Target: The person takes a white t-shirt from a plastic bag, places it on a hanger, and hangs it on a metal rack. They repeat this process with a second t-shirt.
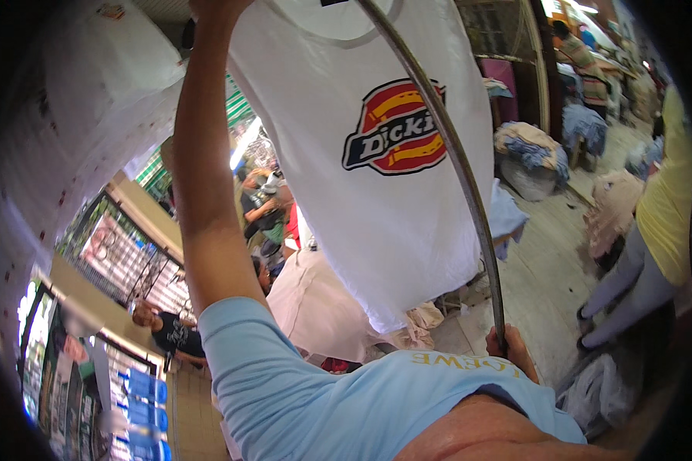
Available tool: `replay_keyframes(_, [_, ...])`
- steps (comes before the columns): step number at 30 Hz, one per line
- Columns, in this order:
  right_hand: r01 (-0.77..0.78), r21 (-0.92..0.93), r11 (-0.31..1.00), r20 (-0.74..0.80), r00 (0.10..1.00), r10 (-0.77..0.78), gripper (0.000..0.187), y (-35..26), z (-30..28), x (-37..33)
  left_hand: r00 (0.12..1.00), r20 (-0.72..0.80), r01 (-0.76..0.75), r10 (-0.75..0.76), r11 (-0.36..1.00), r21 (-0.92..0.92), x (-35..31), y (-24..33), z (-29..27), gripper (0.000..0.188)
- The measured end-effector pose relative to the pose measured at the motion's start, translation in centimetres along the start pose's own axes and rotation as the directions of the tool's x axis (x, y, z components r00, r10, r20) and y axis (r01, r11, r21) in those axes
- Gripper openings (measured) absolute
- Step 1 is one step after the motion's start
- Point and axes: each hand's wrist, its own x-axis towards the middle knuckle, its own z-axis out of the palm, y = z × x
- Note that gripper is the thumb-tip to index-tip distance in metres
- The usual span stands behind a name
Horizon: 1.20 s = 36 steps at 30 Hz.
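My left arm is raised high. My left hand (217,6) is at the top edge beside the shoulder of a white shirt (407,238), and its fingers are cut off from view. The shirt hangs spread in front of me, with a red, yellow and dark blue printed emblem on its chest. Low on the right, close to my body, my right hand (518,352) is closed around the lower end of a long dark pole (471,188). The pole rises across the front of the shirt and passes out at the top, so its upper end is hidden.
White garments in clear covering (92,84) hang at the left. Pale pink cloth (315,300) lies behind the shirt. Cloth bundles (532,146) and a clear plastic bag (596,393) are on the right, near a yellow-topped figure (663,215). Blue water jugs (148,417) stand lower left; several people are farther back.
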Motion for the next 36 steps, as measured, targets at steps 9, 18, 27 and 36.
replay_keyframes(9, [0.021,0.032,0.999,0.476,0.879,-0.034,0.058,-1.0,4.3,6.5,0.958,-0.128,-0.189,0.258,0.898,0.397,-3.4,-4.2,-8.1,0.05])
replay_keyframes(18, [0.029,0.006,1.0,0.633,0.774,-0.026,0.062,-4.7,13.8,10.1,0.878,0.443,0.452,-0.181,0.613,-0.648,-30.3,4.4,-13.8,0.086])
replay_keyframes(27, [-0.001,-0.007,1.0,0.781,0.624,0.006,0.044,-6.4,23.9,11.2,0.705,0.467,0.476,-0.534,-0.131,-0.87,-33.7,4.3,-13.8,0.059])
replay_keyframes(36, [0.354,0.021,0.935,0.771,0.59,-0.241,0.035,-5.1,29.5,12.0,0.724,0.39,0.468,-0.569,-0.009,-0.884,-29.2,-4.9,-14.2,0.044])
